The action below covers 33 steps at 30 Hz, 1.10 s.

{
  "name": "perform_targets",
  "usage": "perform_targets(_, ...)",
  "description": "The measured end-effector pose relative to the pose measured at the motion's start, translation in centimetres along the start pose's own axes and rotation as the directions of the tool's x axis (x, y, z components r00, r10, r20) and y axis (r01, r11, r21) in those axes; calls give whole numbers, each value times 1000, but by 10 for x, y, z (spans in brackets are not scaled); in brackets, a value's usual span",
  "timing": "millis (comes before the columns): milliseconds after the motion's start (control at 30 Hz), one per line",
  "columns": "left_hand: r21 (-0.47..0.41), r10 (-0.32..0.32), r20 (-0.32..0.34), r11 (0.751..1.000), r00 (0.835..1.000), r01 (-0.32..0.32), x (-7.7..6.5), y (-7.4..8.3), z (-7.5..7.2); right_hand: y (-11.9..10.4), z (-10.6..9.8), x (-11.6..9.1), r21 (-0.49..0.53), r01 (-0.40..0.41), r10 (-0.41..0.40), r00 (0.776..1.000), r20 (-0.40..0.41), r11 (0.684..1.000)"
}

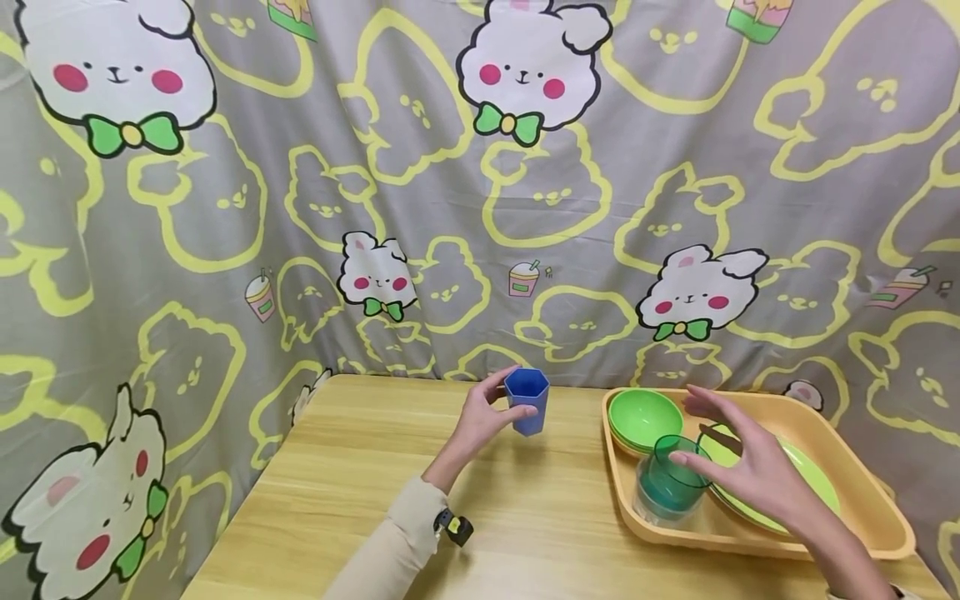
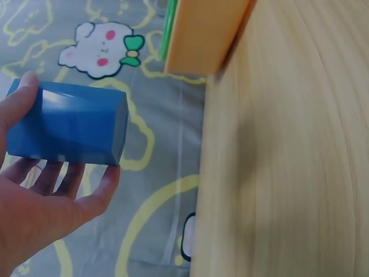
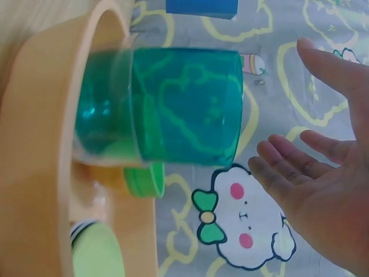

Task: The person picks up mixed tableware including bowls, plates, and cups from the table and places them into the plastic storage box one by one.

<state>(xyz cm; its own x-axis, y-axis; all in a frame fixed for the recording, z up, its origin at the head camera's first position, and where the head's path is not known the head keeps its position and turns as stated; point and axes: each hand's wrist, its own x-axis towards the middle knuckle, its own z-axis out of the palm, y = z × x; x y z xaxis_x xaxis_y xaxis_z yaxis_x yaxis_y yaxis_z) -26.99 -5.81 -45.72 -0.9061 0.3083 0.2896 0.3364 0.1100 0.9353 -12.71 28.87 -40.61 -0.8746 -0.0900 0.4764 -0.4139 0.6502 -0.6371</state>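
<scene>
My left hand [image 1: 480, 417] grips a blue six-sided cup [image 1: 529, 415], thumb on one side and fingers on the other. The cup is upright and raised above the wooden table. In the left wrist view the same cup [image 2: 69, 124] shows its side and closed base. Over the tray, my right hand [image 1: 765, 475] has its fingers spread beside a see-through teal cup [image 3: 187, 104]; a gap shows between fingertips and rim in the right wrist view. That teal cup stands nested in a clear cup [image 1: 651, 505] at the tray's front left corner.
An orange-yellow tray [image 1: 870, 508] sits at the right of the wooden table [image 1: 337, 500]. Inside it are stacked bowls, a green one [image 1: 647, 417] on top, and light green plates [image 1: 813, 483]. A grey patterned curtain [image 1: 450, 208] hangs along the table's back edge.
</scene>
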Motion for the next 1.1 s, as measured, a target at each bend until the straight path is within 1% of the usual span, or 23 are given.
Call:
perform_targets(67,-23,11,-5,1000,1000,-11,-3,2,-1,-3,3,3,14,12,-12,1000,-3,1000)
perform_targets(167,-54,29,5,998,1000,-28,-5,6,0,-8,6,7,44,40,-40,999,-9,998)
perform_targets(333,-61,40,30,997,999,-38,-8,11,3,-13,10,15,106,72,-71,997,-11,992)
perform_targets(433,-69,47,38,997,998,-44,-12,13,4,-15,15,20,147,72,-73,997,-1,987)
perform_targets(567,-84,53,52,995,997,-49,-18,13,6,-15,26,26,195,47,-55,998,37,980)
perform_targets(700,-95,62,84,994,995,-54,-24,13,8,-14,37,30,204,44,-58,996,63,978)
perform_targets(867,-133,68,121,990,990,-52,-28,17,10,-18,49,34,215,48,-66,995,78,975)
perform_targets(1000,-153,61,137,987,989,-40,-30,20,13,-22,58,37,242,52,-76,993,89,969)
perform_targets(1100,-164,65,135,986,989,-42,-31,23,16,-23,63,38,267,56,-84,992,96,962)
